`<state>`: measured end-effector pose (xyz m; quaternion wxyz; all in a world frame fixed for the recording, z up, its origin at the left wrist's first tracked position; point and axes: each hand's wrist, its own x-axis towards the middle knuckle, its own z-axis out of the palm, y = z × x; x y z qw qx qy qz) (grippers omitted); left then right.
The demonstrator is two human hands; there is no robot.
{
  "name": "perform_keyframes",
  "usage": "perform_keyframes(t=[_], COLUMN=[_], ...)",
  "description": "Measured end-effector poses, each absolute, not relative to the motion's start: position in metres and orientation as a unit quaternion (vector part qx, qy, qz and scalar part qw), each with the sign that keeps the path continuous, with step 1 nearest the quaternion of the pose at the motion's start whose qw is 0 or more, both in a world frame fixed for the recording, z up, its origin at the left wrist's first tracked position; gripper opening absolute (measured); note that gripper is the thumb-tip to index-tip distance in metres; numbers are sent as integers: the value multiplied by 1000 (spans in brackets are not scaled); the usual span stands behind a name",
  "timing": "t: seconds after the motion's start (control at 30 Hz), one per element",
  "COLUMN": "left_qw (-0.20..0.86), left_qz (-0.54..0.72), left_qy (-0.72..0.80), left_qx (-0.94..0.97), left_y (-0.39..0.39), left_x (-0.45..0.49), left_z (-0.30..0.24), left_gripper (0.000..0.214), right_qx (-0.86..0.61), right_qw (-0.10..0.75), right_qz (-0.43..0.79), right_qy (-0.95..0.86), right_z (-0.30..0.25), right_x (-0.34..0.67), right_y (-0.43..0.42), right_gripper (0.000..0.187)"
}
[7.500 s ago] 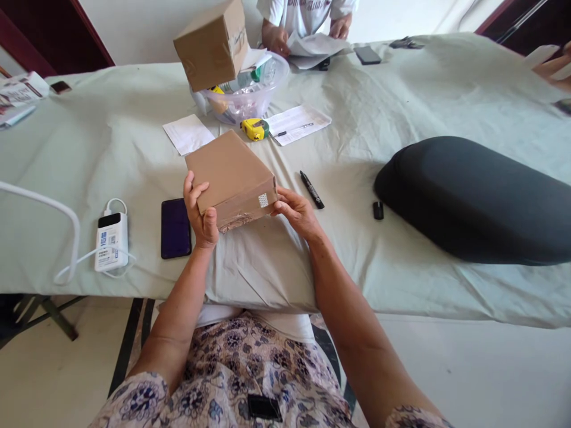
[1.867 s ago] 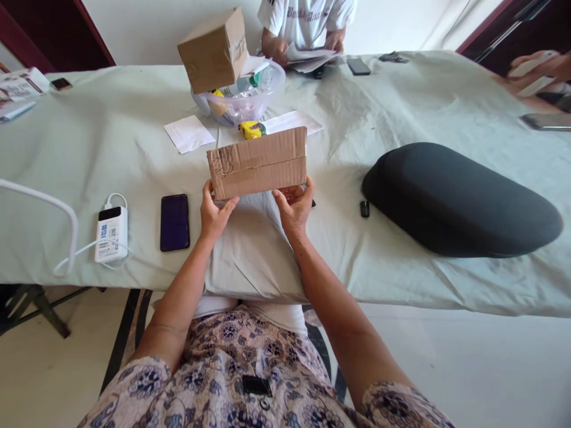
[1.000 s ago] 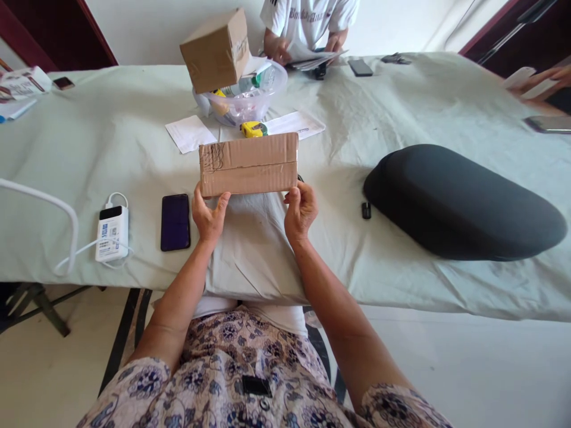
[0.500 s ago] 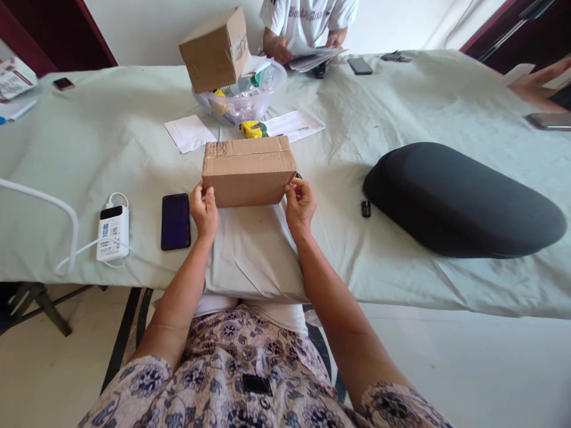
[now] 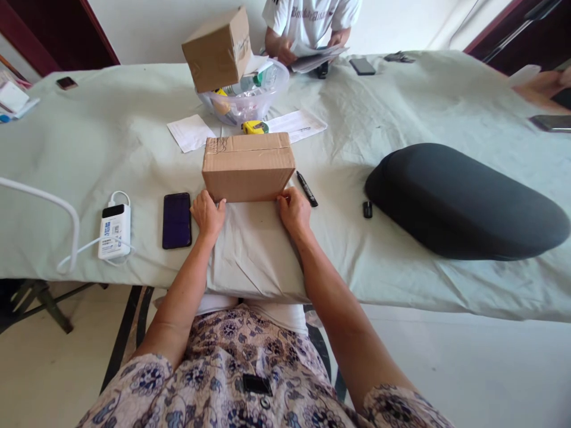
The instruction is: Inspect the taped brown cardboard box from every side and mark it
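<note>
A brown cardboard box (image 5: 248, 172) stands on the cloth-covered table in front of me, with a taped seam and dark scribbles on its top. My left hand (image 5: 207, 215) is closed at its lower left corner, thumb against the near face. At the lower right corner my right hand (image 5: 294, 209) grips the box, fingers curled. Just right of that hand lies an uncapped black marker (image 5: 307, 189). Its black cap (image 5: 367, 209) sits farther right. A dark phone (image 5: 176, 220) lies left of my left hand.
A white power bank (image 5: 115, 232) with a cable lies at left. A large black padded seat (image 5: 464, 202) fills the right. Behind the box are a yellow tape measure (image 5: 255, 127), papers and a plastic basin (image 5: 272, 89) holding another carton (image 5: 217, 53). Across the table, a person holds papers (image 5: 319, 58).
Both hands have slid down to the box's lower corners, their fingers more curled. The box's near bottom edge sits slightly higher in view. The marker beside it now shows.
</note>
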<state>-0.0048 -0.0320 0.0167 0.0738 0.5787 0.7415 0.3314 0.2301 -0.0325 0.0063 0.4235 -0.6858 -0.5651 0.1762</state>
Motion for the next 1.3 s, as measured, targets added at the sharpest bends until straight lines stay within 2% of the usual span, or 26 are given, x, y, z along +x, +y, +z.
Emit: perform_keyframes(t=[0.13,0.23,0.4,0.5,0.63,0.73,0.83,1.0,1.13,1.3], left_qw=[120,119,80,75,92,104,96,48,13,26], left_qz=[402,449,457,452,468,491,519,551,556,562], left_qy=[710,685,671,678,674,661,642,618,617,614], left_qx=[565,561,578,574,564,558,556,559,557,553], left_y=[-30,-32,-42,-45,-43,-39,-35,-35,-38,-39], left_x=[-3,4,21,26,21,14,7,1,0,0], left_z=[16,14,15,17,16,13,10,14,21,23], left_gripper=[48,66,113,124,117,105,89,69,71,73], right_qx=[-663,-655,-683,-678,-646,-608,-580,-559,-570,-571], right_qw=[464,491,493,507,530,551,577,618,625,618], right_qz=[192,167,100,86,101,113,124,130,111,116], right_qy=[-555,-550,-530,-525,-539,-561,-562,-538,-522,-527], right_z=[9,9,4,-1,-3,0,4,11,17,20], right_x=[224,215,200,197,204,211,217,223,224,224], right_y=[-34,-39,-42,-40,-38,-37,-34,-34,-39,-43], right_gripper=[13,33,69,79,68,52,44,53,58,59])
